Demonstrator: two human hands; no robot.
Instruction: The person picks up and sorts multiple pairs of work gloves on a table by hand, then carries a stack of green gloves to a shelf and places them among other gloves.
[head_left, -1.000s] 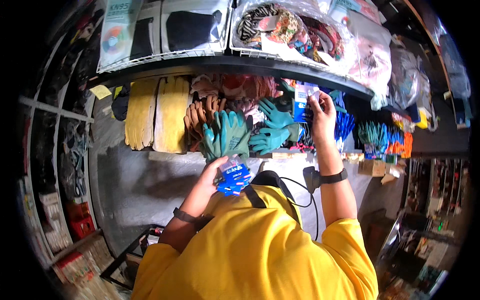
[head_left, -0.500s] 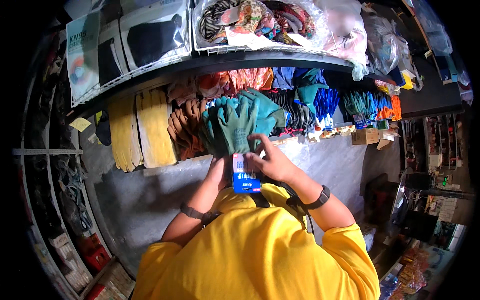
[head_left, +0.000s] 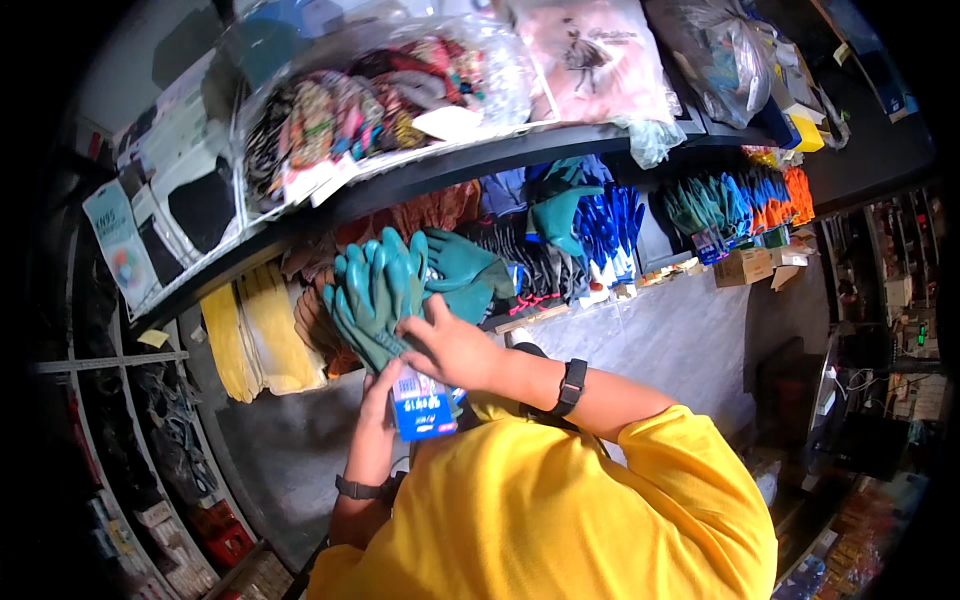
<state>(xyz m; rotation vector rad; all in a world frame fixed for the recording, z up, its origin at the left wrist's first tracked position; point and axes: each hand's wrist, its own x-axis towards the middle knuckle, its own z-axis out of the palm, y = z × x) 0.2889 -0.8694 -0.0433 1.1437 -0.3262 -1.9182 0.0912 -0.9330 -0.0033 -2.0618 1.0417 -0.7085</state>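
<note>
A bundle of green rubber-coated work gloves (head_left: 375, 290) is held in front of the shelf, fingers pointing up. From its cuffs hangs a blue and white cardboard tag (head_left: 425, 412). My left hand (head_left: 374, 405) grips the cuff end from the left; its fingers are mostly hidden behind the bundle. My right hand (head_left: 455, 345) is on the cuffs from the right, its fingers bent against the glove fabric. Just right of the bundle, more green gloves (head_left: 465, 270) lie on the shelf.
Yellow gloves (head_left: 262, 335) hang at the left of the lower shelf; blue gloves (head_left: 610, 232) and orange gloves (head_left: 798, 195) lie farther right. Overhead, the black upper shelf edge (head_left: 450, 165) carries a bag of patterned fabric (head_left: 370, 100). A cardboard box (head_left: 743, 267) sits at right.
The glove bundle and both hands have shifted left and down in the picture, and the bundle now leans left. The whole view has turned, with the shelves shifted too.
</note>
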